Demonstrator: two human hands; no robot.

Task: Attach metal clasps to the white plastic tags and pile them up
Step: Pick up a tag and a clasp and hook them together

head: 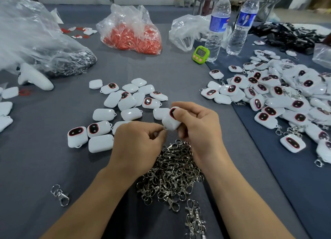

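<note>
A white plastic tag, a smooth rounded-square shell with a glossy dark oval ringed in red, is held above the table between both hands. The right hand grips it, thumb over the oval and fingers curled beneath. The left hand pinches a metal clasp at the tag's lower corner between thumb and forefinger; most of the clasp is hidden by the fingers.

Just below the hands lies a tangled heap of shiny clasps, partly covered by the wrists. Loose tags are scattered on the grey cloth beyond the left hand. A pile of tags with clasps spreads to the right. One stray clasp lies near the left forearm.

Farther back stand a green timer, two water bottles, a crinkled bag of red pieces and a clear bag.
</note>
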